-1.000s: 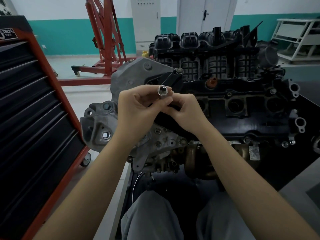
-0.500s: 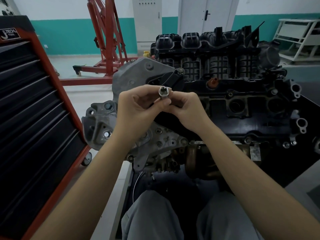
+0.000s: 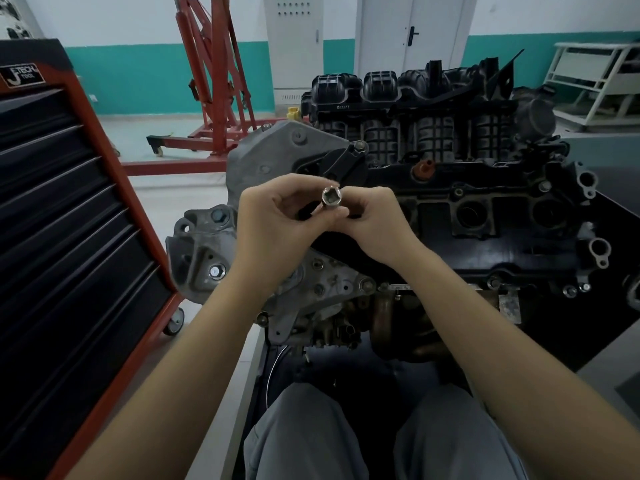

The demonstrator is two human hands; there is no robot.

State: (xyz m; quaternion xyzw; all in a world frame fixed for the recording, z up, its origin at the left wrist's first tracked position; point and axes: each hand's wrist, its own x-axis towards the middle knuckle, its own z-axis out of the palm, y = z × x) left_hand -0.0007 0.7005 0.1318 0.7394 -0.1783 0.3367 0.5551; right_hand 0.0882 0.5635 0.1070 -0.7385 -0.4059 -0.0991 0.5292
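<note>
Grey trousers (image 3: 304, 434) of plain woven cloth are seen nearest the camera, with two bare forearms reaching forward over them. Just above the near edge of an engine (image 3: 485, 216), a small steel socket (image 3: 331, 198) is held in the air between both hands, touching nothing else. It is pinched from one side by the curled thumb and fingers of the left hand (image 3: 273, 230) and from the other by the fingertips of the right hand (image 3: 379, 225). The socket is a short, bright cylinder, its open six-sided mouth turned towards the camera. Whether a driver is fitted beneath it cannot be told, since the fingers hide that end.

The work is judged to be at an early stage. The tool is only being readied, no fastener has been engaged, and the bolts in the rough grey cast bracket (image 3: 204, 247) are seen seated.

Beyond the bracket, the ribbed black plastic intake manifold (image 3: 408, 98) is shown. A red-framed tool cabinet (image 3: 69, 220) with smooth dark drawers stands at the left. A red steel engine hoist (image 3: 214, 74) and a white door (image 3: 405, 39) are seen at the far wall.
</note>
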